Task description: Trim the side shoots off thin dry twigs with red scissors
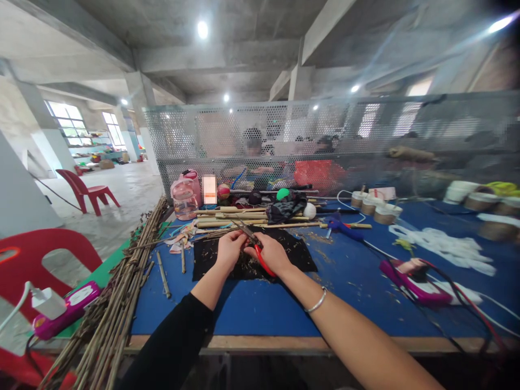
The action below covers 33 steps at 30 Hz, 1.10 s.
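Scissors [260,255], red-handled metal, in right hand [273,250]; left hand [228,250] pinching thin dry stems [208,235] over black cloth [298,255].

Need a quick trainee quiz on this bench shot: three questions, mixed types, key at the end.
1. Multiple choice: which hand holds the red-handled metal scissors?
A) left
B) right
C) neither
2. True or false: the blue plastic glue gun lies to the right of the black cloth, as the wearer sees it.
3. Fill in: the long bundle of dry brown stems lies toward the wearer's ____ side of the blue tabletop.

Key:
1. B, the right hand.
2. True.
3. left
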Each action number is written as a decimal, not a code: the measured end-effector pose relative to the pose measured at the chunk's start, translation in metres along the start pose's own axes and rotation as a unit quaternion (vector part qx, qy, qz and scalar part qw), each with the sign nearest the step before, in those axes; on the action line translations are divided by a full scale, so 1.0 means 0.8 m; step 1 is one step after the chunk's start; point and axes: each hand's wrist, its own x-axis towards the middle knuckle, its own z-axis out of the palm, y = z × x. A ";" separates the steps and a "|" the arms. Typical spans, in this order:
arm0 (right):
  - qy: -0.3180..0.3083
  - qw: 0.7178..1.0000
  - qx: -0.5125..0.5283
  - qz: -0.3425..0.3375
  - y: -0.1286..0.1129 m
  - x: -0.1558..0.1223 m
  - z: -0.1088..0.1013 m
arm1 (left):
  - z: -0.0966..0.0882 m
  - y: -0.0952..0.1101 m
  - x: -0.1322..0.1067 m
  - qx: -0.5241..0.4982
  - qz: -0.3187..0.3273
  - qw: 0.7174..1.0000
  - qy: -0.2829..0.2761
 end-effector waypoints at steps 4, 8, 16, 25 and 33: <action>0.009 1.000 0.010 0.002 -0.001 0.000 0.002 | 0.000 0.000 -0.001 0.000 -0.001 1.000 -0.005; 0.033 0.999 -0.002 -0.022 -0.005 0.001 0.002 | 0.001 -0.001 -0.002 0.011 0.008 1.000 -0.019; 0.013 1.000 0.004 -0.007 -0.001 0.001 0.001 | -0.002 0.000 -0.001 0.062 0.017 0.998 -0.004; -0.003 1.000 -0.012 0.014 0.001 -0.003 -0.002 | -0.003 -0.003 0.001 0.033 0.000 0.999 -0.012; 0.009 0.999 -0.047 0.017 0.003 -0.004 -0.001 | 0.000 -0.003 0.001 0.018 -0.025 0.999 -0.006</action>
